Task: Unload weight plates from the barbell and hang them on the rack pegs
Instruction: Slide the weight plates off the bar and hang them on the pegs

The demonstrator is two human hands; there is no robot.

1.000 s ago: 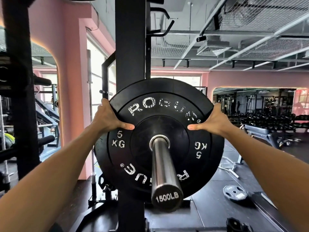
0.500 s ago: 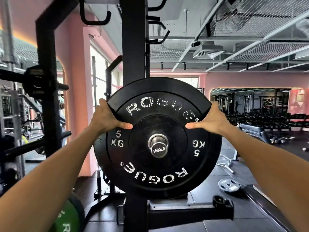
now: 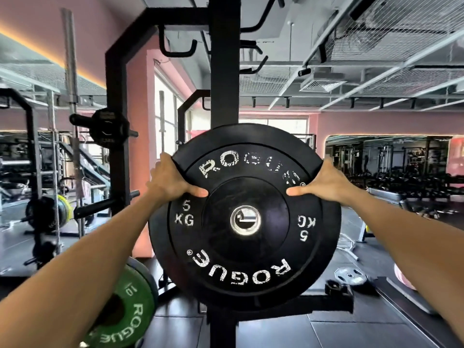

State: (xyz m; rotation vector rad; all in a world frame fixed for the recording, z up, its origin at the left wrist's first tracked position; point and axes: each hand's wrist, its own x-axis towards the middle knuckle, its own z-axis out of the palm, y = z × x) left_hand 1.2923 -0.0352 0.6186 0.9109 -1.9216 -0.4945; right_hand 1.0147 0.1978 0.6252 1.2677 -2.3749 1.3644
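Now the black 5 kg plate [image 3: 244, 217] is off the barbell sleeve, which half a second ago still filled its center hole, and it is held in front of the black rack upright [image 3: 224, 71]. Left hand [image 3: 173, 182] and right hand [image 3: 324, 183] both grip its upper rim, thumbs on the face. Below left of the plate is a green plate [image 3: 125, 305].

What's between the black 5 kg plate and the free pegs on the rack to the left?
Nothing visible. Both hands, left hand and right hand, grip the black rubber 5 kg Rogue plate, whose steel-ringed hole looks empty. The bare black steel peg on the left upright has open air in front of it.
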